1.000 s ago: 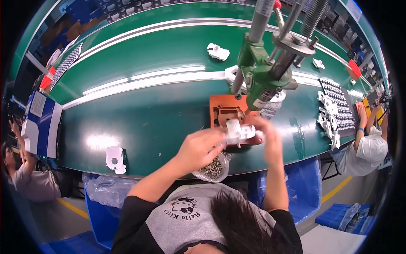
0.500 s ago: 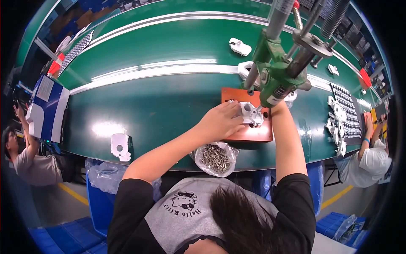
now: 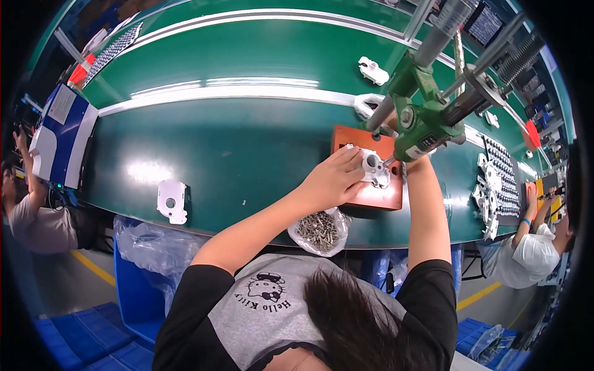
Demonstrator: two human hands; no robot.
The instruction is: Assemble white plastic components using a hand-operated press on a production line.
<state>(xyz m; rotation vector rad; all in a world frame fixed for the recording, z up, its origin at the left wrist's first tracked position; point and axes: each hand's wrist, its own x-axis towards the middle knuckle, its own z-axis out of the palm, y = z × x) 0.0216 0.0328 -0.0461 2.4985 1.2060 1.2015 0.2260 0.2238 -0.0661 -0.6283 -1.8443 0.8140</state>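
A white cast housing (image 3: 375, 168) with a round bore lies on an orange fixture block (image 3: 385, 199), under a green press (image 3: 427, 131). My left hand (image 3: 337, 177) grips the housing's left side, fingers over its far edge and thumb at its near side. My right hand (image 3: 419, 164) reaches up behind the press head; only the wrist area shows clearly, and its fingers are hidden. Close to the table's front edge, left of the block, sits a clear plastic bag of small metal pins (image 3: 318, 232).
A flat white part (image 3: 172, 202) lies at the left on the green table (image 3: 247, 148). More white parts (image 3: 487, 195) lie by a tray of dark pieces (image 3: 502, 179) at the right. Another white housing (image 3: 373, 71) rests farther back. Co-workers sit at both sides; a blue bin (image 3: 133, 290) stands below.
The whole view has shifted slightly, so the press and block appear farther right. My left hand remains on the white housing, and my right hand is still behind the press.
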